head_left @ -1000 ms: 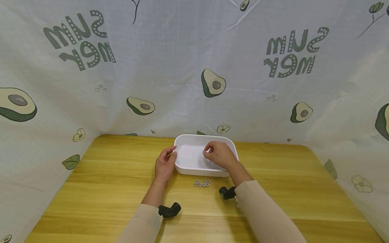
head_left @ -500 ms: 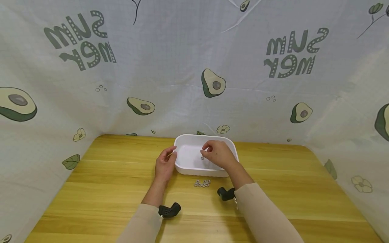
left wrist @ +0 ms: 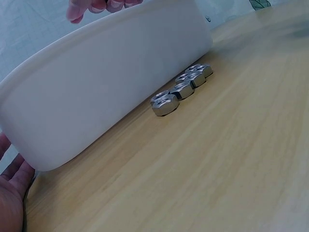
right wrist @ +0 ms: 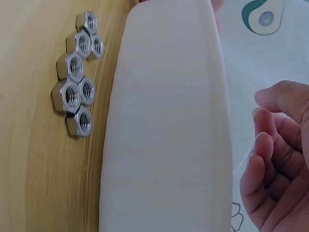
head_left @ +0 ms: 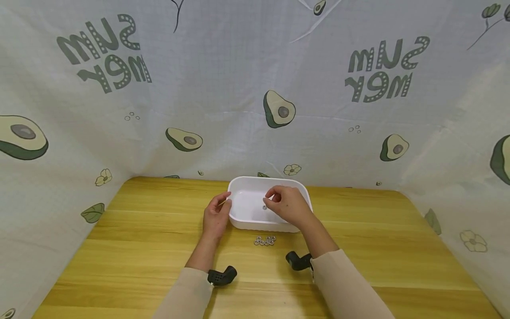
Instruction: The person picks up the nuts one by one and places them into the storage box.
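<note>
A white rectangular plastic bin [head_left: 259, 226] sits near the back of the table. My left hand [head_left: 215, 219] is at its left end, with fingertips and thumb against the outer wall. Over the bin's inside is my right hand [head_left: 291, 206], its fingers loosely bent and the thumb close to the index finger. Nothing shows between those fingertips in the right wrist view. One small hex nut [head_left: 264, 207] lies on the bin floor just below them. In front of the bin, several shiny metal hex nuts [right wrist: 71, 67] lie clustered on the table, apart from both hands.
The wooden table [head_left: 151, 248] reaches back to a pale curtain [head_left: 223, 88] printed with avocados and lettering. A black wrist camera [head_left: 222, 276] is on the left wrist, and another black camera [head_left: 298, 261] is on the right.
A second ago the right fingertips were pinched together low in the bin. Since then the hex nut has come into view on the bin floor, out of the fingers. The left hand stays put.
</note>
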Tool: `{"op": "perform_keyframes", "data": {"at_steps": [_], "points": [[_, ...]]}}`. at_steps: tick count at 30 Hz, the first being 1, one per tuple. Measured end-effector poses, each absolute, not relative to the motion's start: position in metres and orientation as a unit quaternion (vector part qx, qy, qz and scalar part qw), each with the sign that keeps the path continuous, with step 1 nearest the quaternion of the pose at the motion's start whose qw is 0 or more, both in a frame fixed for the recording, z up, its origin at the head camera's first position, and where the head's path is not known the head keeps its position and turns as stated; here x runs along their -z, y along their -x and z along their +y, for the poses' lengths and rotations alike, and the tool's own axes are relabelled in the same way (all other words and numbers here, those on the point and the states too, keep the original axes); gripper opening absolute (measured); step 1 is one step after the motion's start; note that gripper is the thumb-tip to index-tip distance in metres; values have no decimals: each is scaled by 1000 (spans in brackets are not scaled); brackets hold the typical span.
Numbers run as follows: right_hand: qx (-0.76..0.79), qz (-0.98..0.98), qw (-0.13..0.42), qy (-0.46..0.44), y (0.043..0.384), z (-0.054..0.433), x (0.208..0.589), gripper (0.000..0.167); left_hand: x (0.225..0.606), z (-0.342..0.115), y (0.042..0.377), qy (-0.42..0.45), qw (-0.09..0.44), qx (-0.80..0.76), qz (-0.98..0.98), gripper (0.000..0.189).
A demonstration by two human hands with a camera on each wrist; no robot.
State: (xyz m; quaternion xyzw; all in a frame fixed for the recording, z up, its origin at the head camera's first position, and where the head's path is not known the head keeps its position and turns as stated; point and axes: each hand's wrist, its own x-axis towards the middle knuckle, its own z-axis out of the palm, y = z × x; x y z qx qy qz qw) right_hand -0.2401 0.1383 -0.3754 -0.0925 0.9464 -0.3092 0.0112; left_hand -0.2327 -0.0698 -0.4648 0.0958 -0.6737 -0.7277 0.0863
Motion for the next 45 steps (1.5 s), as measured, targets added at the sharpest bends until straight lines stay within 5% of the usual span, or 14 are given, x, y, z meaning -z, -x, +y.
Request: {"op": "perform_keyframes", "data": {"at_steps": [24, 45], "points": [[349, 934, 6, 79, 183, 148, 375, 8, 462, -70, 231, -96, 79, 730, -672, 32], [348, 928, 98, 96, 170, 161, 393, 8, 464, -69, 234, -94, 89, 730, -671, 32]]}}
